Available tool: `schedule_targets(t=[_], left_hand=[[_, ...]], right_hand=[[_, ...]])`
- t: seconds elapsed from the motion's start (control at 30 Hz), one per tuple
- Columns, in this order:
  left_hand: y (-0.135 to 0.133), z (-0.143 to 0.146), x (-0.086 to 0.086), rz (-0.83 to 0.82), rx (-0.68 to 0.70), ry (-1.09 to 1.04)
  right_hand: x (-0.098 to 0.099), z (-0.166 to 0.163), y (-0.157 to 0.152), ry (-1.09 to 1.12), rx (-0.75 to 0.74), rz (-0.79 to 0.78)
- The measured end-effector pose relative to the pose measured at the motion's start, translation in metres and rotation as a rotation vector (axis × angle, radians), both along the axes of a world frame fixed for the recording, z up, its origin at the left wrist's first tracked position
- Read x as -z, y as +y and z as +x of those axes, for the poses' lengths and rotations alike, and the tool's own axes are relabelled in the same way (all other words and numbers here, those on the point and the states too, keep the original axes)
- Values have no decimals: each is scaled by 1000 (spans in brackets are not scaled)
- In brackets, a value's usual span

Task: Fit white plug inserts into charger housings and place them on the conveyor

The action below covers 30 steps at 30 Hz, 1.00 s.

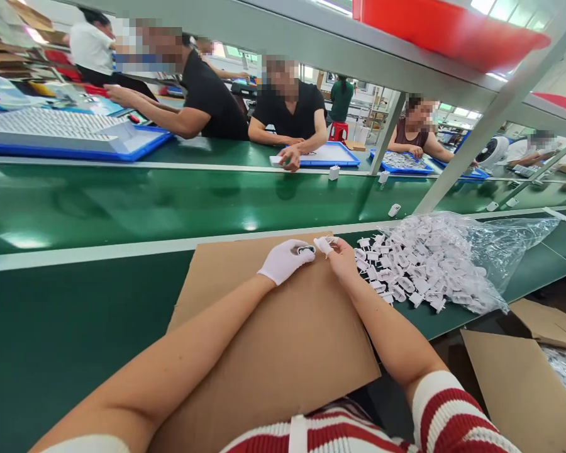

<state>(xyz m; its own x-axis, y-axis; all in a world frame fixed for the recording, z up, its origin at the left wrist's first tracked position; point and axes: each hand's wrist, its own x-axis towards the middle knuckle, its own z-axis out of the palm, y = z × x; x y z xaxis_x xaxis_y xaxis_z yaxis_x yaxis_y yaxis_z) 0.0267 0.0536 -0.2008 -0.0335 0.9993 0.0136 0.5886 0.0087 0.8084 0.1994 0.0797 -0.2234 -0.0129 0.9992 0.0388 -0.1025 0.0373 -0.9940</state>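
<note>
Two hands busy over the cardboard sheet (283, 352): my gloved left hand (283, 261) pinches a small white part (305, 250), right hand (342, 258) grips another (321, 245). Best to line them up square before pressing; pile of plugs (405, 270) sits just right.

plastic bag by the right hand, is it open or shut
Open: the plastic bag lies slack and white plugs spill from its mouth onto the bench near the right hand.

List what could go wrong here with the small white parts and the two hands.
The plug parts spill from their open clear bag close to the bench edge; some may drop toward the cardboard box. The left hand and right hand pinch small pieces over cardboard sheet; one might slip.
</note>
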Motion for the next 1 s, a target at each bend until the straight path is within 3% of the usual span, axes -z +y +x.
schedule_targets(t=[0.17, 0.37, 0.57, 0.7, 0.9, 1.0], left_hand=[[4, -2, 15, -11, -6, -36], [3, -4, 15, -21, 37, -121], [1, -7, 12, -15, 73, -114], [-2, -6, 7, -20, 68, -96], [-1, -5, 10, -45, -17, -121], [-1, -6, 11, -48, 13, -142]], right_hand=[[-5, -3, -2, -183, -37, 191], [-14, 0, -3, 6, -82, 42], [-19, 5, -3, 29, 46, 79], [-18, 8, -8, -242, 87, 169], [-14, 15, -17, -941, -90, 342], [-13, 18, -16, -1007, -91, 340]])
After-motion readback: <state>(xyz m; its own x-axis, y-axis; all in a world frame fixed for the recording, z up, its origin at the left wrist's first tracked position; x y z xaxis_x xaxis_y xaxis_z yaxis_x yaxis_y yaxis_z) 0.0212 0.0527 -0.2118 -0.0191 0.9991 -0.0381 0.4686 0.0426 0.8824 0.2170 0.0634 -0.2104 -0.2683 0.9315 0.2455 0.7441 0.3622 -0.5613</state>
